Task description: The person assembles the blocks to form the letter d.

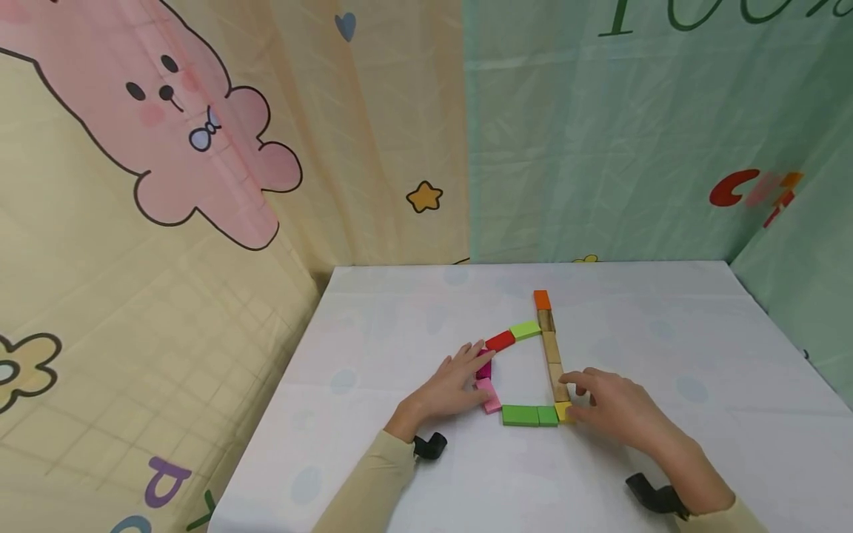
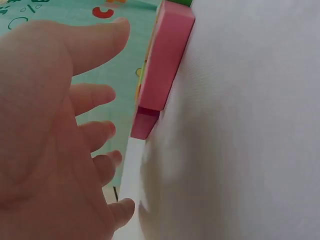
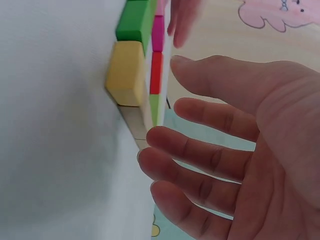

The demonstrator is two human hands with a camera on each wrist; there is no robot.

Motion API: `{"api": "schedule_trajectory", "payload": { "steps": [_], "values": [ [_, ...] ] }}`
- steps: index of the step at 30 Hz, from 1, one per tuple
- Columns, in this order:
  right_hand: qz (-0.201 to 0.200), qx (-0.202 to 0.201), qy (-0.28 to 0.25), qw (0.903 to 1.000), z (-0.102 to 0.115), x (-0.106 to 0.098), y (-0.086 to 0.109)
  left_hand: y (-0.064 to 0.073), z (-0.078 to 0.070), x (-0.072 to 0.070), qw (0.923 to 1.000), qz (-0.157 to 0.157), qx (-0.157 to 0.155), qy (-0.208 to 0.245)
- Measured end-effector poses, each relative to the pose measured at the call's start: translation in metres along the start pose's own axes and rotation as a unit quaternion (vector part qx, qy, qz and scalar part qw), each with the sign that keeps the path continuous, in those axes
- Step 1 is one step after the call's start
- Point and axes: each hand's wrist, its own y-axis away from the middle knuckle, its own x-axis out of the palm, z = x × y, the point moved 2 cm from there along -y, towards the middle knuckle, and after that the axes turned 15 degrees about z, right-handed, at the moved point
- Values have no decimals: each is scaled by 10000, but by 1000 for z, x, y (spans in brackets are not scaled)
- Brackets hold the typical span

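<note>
Colored blocks form a closed outline on the table. Its right side is a line of natural wood blocks [image 1: 552, 348] topped by an orange block [image 1: 542, 300], with a yellow block [image 1: 563, 412] at its bottom. Green blocks [image 1: 520, 416] make the lower edge; a pink block [image 1: 491, 398] and a magenta block [image 1: 486, 368] stand on the left. A red block [image 1: 500, 340] and a lime block [image 1: 525, 330] slant across the top. My left hand [image 1: 453, 386], fingers extended, is beside the pink and magenta blocks. Loosely bent, my right hand [image 1: 623, 407] hovers beside the yellow block, holding nothing.
A pale cloth with faint spots covers the table [image 1: 346, 333]. Printed curtains [image 1: 600, 148] hang behind and at both sides. Each wrist carries a black camera mount, one on the left wrist [image 1: 430, 446] and one on the right wrist [image 1: 656, 494].
</note>
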Motion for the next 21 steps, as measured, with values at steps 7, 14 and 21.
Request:
{"api": "schedule_trajectory", "payload": {
  "steps": [7,14,21],
  "values": [
    [-431,-224,162,9987,3,-19,1,12,1,-20,9987,-476,-203,41],
    [-1029,-531,376,9926,2,-34,-1,32,-7,-38,9901,-1249,-448,-454],
    [-1465,-698,435,9858,0,-40,-6,53,1,-52,9724,-2052,-731,-832]
  ]
}}
